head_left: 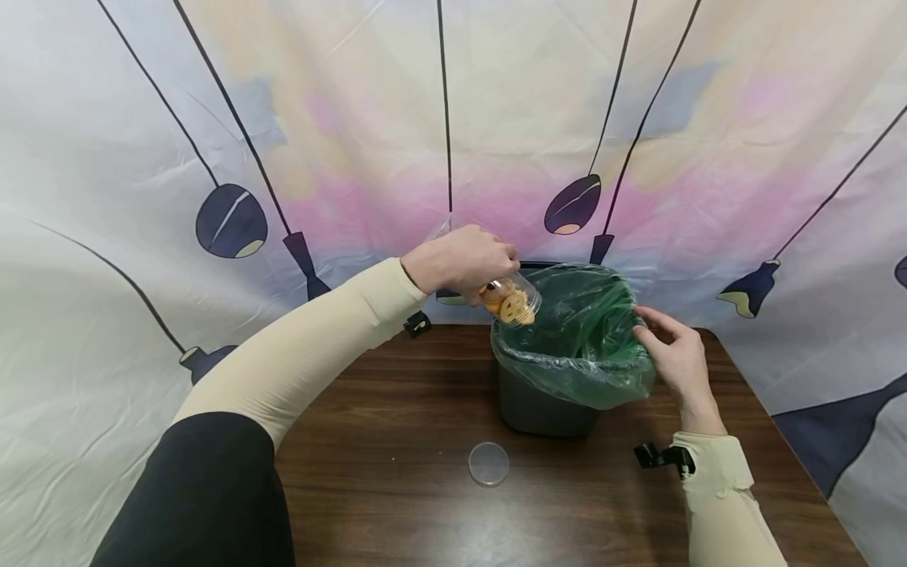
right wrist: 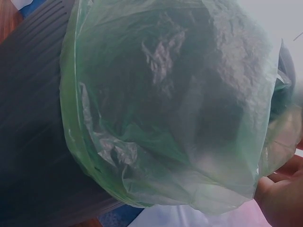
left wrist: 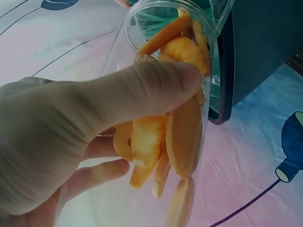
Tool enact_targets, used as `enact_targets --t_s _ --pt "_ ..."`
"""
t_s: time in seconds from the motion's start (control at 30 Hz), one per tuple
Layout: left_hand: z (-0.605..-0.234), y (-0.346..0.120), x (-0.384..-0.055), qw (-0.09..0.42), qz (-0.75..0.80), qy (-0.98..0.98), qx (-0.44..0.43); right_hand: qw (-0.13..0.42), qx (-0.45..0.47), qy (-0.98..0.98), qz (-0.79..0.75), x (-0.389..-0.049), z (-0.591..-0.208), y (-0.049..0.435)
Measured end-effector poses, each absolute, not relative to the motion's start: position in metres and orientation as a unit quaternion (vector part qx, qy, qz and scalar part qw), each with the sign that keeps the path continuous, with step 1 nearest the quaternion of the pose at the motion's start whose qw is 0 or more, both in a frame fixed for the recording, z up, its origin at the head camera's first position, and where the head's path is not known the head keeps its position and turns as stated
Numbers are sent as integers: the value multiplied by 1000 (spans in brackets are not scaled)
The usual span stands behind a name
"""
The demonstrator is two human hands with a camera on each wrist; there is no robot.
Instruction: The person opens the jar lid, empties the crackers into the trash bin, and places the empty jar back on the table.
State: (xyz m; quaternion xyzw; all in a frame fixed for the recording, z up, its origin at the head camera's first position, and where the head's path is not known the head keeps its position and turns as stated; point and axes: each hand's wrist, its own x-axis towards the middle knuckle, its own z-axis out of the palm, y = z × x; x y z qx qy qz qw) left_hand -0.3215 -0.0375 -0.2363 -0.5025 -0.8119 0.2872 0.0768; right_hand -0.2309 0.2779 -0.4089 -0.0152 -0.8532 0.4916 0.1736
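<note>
My left hand (head_left: 464, 260) grips a clear plastic jar (head_left: 530, 293), tipped with its mouth toward the bin. Orange-brown cookies (head_left: 512, 305) with smiley faces lie inside; the left wrist view shows several cookies (left wrist: 184, 137) bunched along the jar, some near its open mouth. Beneath the mouth stands a dark grey bin (head_left: 542, 405), lined with a green plastic bag (head_left: 567, 374) folded over the rim. At the bin's right side my right hand (head_left: 676, 358) pinches the bag's edge between thumb and fingers. In the right wrist view, this hand (right wrist: 284, 194) shows only at the lower right corner.
A round clear lid (head_left: 489, 464) lies flat on the brown wooden table (head_left: 383, 488), in front of the bin. Behind the table hangs a cloth backdrop (head_left: 368, 118) with printed lamps. A black wrist mount (head_left: 662, 457) sticks out from the right sleeve.
</note>
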Motion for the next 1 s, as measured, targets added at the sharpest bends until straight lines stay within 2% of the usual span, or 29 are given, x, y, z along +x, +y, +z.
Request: enact_targets --t_s 1.0 --pt "-236 -26 -320 93 305 -791 -522 181 -9 -853 490 -231 -410 278"
